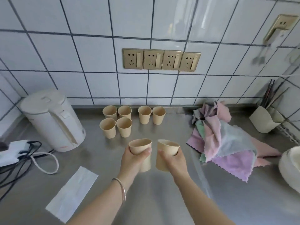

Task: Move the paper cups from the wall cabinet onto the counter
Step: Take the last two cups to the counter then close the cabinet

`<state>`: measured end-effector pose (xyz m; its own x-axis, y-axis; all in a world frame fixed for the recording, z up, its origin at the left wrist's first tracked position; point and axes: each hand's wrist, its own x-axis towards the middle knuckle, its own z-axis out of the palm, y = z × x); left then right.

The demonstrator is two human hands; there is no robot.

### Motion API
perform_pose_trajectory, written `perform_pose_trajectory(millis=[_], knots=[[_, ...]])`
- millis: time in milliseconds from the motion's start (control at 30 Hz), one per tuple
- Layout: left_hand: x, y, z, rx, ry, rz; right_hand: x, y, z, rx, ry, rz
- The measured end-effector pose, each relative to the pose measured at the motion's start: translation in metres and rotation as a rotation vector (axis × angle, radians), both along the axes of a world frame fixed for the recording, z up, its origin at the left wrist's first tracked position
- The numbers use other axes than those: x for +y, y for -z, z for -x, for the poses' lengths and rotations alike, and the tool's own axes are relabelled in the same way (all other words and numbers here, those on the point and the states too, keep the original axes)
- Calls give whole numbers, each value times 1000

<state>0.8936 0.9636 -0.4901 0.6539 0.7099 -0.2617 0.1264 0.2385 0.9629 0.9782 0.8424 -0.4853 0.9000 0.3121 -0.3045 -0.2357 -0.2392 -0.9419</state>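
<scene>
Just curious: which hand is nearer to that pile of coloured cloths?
The right hand, holding a paper cup, is just left of the cloths. The left hand holds another cup farther left, beyond it.

Bare steel desk (pixel 154 200) open in front, between folded white paper (pixel 71 194) at left and heap of cloths (pixel 224 143) at right. Six paper cups (pixel 132 121) standing near the tiled wall, blocking the back middle; narrow gap between the left four and right two. Kettle (pixel 53 120) and cables (pixel 21 156) crowding far left; utensil holder (pixel 264 119) far right.
</scene>
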Motion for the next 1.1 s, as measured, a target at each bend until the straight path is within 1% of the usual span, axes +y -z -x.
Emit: perform_pose_trajectory(millis=[100, 233, 400, 567, 667, 800, 1100], knots=[[12, 16, -32, 21, -36, -8, 14, 8, -37, -5, -49, -2], [30, 33, -67, 20, -83, 30, 33, 24, -71, -27, -110, 17], [54, 56, -107, 71, -109, 5, 59, 46, -108, -38, -123, 27], [66, 78, -131, 99, -132, -101, 80, 61, -131, -40, -103, 100], [73, 90, -141, 118, -138, -175, 89, 72, -141, -75, -111, 171], [76, 103, -149, 136, -170, -212, 93, 83, -149, -98, -122, 245], [75, 109, -160, 117, -206, -254, 97, 92, -148, -113, -82, 240]])
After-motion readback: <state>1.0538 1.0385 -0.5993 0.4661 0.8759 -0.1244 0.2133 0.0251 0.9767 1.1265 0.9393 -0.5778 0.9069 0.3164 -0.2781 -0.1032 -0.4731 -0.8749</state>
